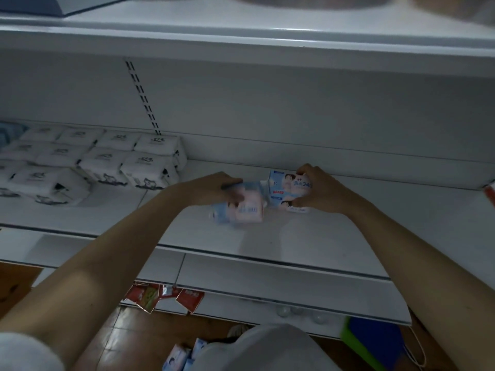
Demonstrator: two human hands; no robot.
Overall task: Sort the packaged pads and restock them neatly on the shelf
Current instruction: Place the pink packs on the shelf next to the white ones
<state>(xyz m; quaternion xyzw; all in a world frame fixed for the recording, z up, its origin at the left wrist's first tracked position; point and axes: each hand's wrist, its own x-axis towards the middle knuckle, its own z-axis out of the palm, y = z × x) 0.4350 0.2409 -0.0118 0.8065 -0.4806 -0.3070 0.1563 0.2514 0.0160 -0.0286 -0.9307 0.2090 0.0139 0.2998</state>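
On the shelf [334, 231], the left hand [214, 187] grips a blurred pink-and-blue pack [238, 207] while the right hand [318, 190] pinches a stacked pair of packs [284, 191]; they look light, soft and slippery, best held across their flat sides.

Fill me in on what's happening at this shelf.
A person is restocking pad packs on the white shelf. The left hand grips a blurred pink and blue pack near the middle of the shelf. The right hand holds a small stack of matching packs just beside it. A block of white packs already sits in neat rows at the shelf's left end. More pink and blue packs wait on the floor below.
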